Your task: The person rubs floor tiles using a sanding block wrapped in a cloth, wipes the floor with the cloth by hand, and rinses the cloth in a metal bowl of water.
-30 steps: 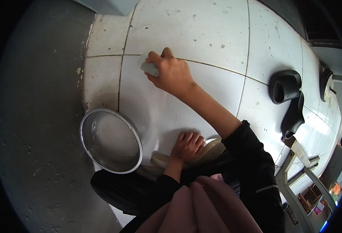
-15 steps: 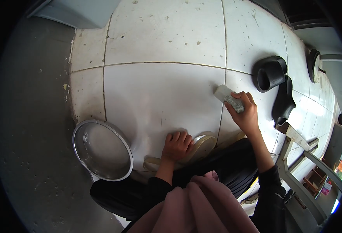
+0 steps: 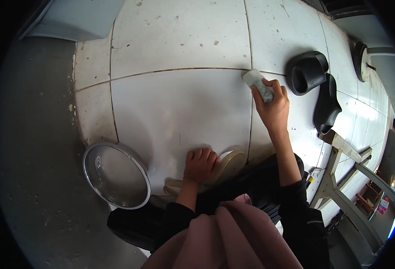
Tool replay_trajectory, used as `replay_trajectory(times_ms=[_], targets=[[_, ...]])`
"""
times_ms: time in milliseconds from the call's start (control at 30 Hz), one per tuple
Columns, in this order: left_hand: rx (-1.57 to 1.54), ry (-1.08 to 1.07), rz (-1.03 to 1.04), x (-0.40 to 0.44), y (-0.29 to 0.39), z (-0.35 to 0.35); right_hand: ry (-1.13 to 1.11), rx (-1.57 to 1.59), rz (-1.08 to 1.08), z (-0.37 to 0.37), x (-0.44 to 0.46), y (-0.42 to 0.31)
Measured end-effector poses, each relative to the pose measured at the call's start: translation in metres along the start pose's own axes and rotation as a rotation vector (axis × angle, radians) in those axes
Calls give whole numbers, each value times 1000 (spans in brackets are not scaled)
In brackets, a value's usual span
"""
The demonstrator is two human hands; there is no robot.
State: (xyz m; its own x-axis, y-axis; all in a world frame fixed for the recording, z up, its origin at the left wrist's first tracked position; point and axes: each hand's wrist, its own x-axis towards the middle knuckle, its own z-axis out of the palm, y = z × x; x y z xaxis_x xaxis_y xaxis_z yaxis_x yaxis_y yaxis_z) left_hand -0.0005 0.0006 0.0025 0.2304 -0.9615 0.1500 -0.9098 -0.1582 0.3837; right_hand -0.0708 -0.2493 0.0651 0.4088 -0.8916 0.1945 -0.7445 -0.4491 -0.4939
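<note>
My right hand [image 3: 272, 106] grips a scouring sponge [image 3: 259, 86], a pale block with a speckled grey covering, at the tile joint right of the middle. The thumb and fingers are closed on its near end, and its pale far end sticks out. My left hand [image 3: 199, 167] rests on the white tile floor [image 3: 175, 107] with its fingers slightly bent and a little apart, and nothing shows in it. Just beside it lies a cream-coloured slipper [image 3: 232, 165], partly covered by dark clothing.
A round metal basin [image 3: 116, 177] stands at left, where the tiles meet a grey floor [image 3: 40, 148]. Black slippers [image 3: 308, 74] lie to the right of the sponge. A wooden chair frame [image 3: 347, 197] is at lower right. A grey box-like object [image 3: 78, 18] is at upper left.
My right hand has moved forward and slightly left with the sponge, up to the tile joint. My left hand stays on the floor by the slipper. The camera view has shifted slightly.
</note>
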Motion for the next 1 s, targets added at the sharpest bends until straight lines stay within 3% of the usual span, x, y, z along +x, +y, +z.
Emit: replay_trajectory(times_ms=[167,233,300,367,500,533,700,833,933,1000], targets=[[0,8,12,-1,0,1,35,-16,52,30,-9,-40],[9,3,7,1,1,1,72,-2,-33,51,-12,-66],[23,-15,-3,-1,0,1,-27,0,-17,58,-13,-81],[22,-13,0,-1,1,-1,67,8,-66,55,-8,-65],[6,13,9,0,0,1,144,-110,108,40,-5,-46],[6,13,11,0,0,1,174,-157,63,45,-7,-55],[29,-26,4,-1,0,0,-31,-26,70,73,-33,-104],[27,3,0,0,0,0,132,-24,19,55,-20,-59],[8,-2,-9,0,1,-1,102,-26,216,25,-18,-34],[3,-1,0,-1,0,1,57,15,208,16,-39,-33]])
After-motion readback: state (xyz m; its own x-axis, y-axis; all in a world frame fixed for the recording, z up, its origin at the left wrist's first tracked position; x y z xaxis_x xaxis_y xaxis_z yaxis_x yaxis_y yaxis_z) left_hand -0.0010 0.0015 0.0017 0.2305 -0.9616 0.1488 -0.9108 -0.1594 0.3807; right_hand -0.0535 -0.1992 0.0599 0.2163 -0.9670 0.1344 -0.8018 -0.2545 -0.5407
